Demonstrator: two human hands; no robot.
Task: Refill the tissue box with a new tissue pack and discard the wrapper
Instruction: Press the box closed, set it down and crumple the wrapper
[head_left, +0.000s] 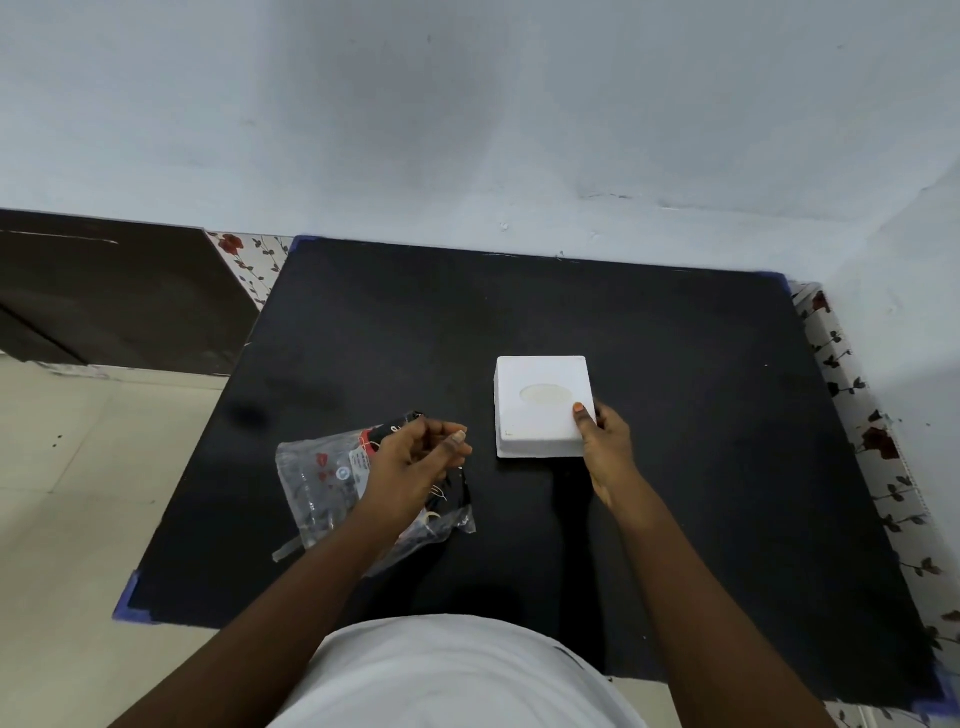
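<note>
A white square tissue box (540, 405) with an oval opening on top sits on the black table (675, 415), near its middle. My right hand (605, 441) grips the box's near right corner, thumb on top. A clear plastic wrapper (322, 483) with red and black print lies flat on the table to the left of the box. My left hand (415, 462) hovers over the wrapper's right part with fingers loosely curled; I cannot tell whether it pinches the plastic.
The table stands against a pale blue wall, with blue tape at its corners. A flowered cloth (857, 415) shows along the right edge. Beige floor tiles (78, 493) and a dark board (114, 291) lie to the left.
</note>
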